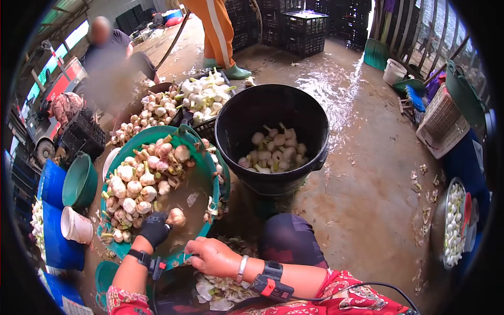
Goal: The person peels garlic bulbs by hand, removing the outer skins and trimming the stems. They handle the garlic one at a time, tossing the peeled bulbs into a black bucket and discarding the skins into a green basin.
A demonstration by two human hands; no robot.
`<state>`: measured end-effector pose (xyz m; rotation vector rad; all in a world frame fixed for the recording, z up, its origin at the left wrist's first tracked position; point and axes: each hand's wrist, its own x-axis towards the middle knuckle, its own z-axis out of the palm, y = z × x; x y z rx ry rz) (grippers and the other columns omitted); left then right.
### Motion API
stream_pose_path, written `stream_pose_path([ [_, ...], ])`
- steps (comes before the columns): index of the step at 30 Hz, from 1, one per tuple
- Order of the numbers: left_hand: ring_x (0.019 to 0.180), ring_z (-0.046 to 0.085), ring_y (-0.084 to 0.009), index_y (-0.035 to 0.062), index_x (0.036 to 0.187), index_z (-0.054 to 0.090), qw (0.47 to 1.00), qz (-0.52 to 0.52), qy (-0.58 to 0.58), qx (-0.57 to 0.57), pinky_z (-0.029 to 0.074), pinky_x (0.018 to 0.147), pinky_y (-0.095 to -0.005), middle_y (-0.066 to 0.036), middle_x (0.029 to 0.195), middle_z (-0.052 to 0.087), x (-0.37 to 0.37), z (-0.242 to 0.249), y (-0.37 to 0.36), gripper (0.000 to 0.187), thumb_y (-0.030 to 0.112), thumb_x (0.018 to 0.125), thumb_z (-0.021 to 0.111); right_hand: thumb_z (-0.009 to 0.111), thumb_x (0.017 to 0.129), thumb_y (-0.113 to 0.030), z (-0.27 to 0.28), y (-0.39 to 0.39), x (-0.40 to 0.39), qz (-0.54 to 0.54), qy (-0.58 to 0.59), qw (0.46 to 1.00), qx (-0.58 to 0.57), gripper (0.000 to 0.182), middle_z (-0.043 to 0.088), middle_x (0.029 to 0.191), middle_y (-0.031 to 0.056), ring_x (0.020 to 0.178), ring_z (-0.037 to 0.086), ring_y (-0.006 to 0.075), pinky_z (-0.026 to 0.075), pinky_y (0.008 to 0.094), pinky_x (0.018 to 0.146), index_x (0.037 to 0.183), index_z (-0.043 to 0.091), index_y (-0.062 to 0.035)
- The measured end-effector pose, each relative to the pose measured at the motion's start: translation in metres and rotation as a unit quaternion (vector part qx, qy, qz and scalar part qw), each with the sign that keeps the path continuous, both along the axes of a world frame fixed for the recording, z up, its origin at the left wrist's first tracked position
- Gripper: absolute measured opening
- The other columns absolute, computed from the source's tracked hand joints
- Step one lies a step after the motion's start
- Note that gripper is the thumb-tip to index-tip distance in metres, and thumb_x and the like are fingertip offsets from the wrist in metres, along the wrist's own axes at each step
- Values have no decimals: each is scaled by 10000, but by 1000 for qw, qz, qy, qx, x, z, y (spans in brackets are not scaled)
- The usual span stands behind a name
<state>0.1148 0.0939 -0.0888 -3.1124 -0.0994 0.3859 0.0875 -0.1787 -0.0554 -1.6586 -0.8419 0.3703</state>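
Observation:
My left hand (153, 229), in a dark glove, grips a garlic bulb (177, 217) over the green basin (214, 202). Garlic bulbs with brownish skins (134, 187) are heaped in the basin's left and middle part. My right hand (214, 257) is bare and held at the basin's front edge, its fingers curled together; whatever they may hold is too small to make out. Loose peelings (215, 291) lie below it. Behind and to the right of the basin, a black bucket (273, 97) holds peeled white bulbs (278, 149).
Crates of bulbs (205, 97) stand behind the basin. A person in orange trousers (215, 31) stands at the back; another person (107, 47) sits at the back left. Blue tubs (60, 231) line the left. A metal tray (455, 223) of white bulbs lies at right.

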Motion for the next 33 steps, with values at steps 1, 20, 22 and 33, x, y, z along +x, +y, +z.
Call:
stream_pose_path([
  [1,937,620,-351,84,918,656,998,-15,-42,-50,490,796,-465,-186,946,646,-11,10,0,245,289,784,665,590,804,-127,-2,2,1,0,-4,1000,1,210,594,864,164,832,594,361,491,429,749,996,597,-43],
  [20,894,640,-314,34,923,655,945,-98,-278,-142,513,833,-389,-143,937,676,-104,136,-109,156,-29,793,596,710,729,-16,13,10,-17,2,286,932,221,508,600,980,-3,883,573,72,503,242,768,1201,541,-94],
  [22,850,643,-287,24,913,640,938,-62,-292,-175,518,801,-373,-132,910,675,-101,135,-105,126,-14,815,571,697,734,4,13,6,-11,2,204,959,196,471,585,982,-4,888,558,61,492,226,773,1168,539,-91],
  [33,991,628,-181,-15,1270,549,907,45,-171,-382,497,868,-310,-114,1140,638,-149,94,-99,497,113,808,682,605,755,-21,13,-11,13,146,509,719,450,603,558,1185,153,1070,602,266,482,396,958,1331,428,-43],
])
